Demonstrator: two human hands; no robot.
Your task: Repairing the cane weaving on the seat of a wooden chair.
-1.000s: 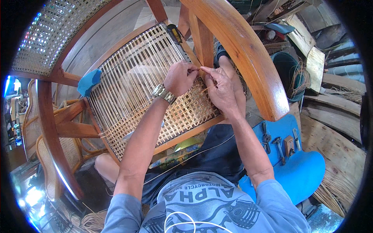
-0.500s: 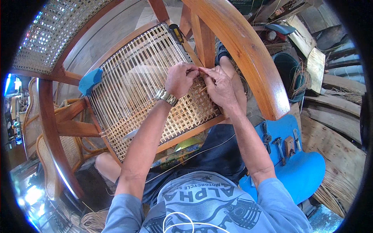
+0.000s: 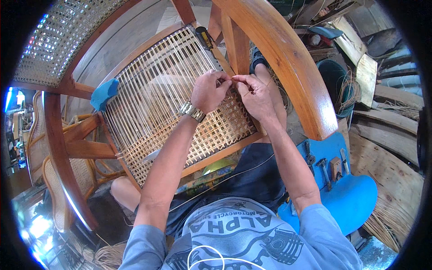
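A wooden chair's seat frame (image 3: 211, 165) lies before me, strung with pale cane strands (image 3: 148, 76). Its near part carries a woven open grid (image 3: 202, 137); the far part has mostly parallel strands. My left hand (image 3: 209, 92), with a metal watch on its wrist, is above the right half of the seat, thumb and fingers pinched. Close against it, my right hand (image 3: 256, 96) pinches too, by the seat's right rail. Their fingertips nearly meet; whatever thin thing is between them is too small to make out. A dark-handled tool (image 3: 204, 38) rests on the rail beyond them.
The curved wooden armrest (image 3: 288, 67) arches close to my right hand. A blue cloth (image 3: 104, 94) hangs on the seat's left corner. At right, a blue plastic seat (image 3: 346, 198) carries a hammer (image 3: 323, 170) and other tools. A dark bucket (image 3: 330, 74) stands beyond.
My right hand's fingers have shifted slightly and drawn a little apart from the left fingertips. My left hand stays almost in place, still pinched.
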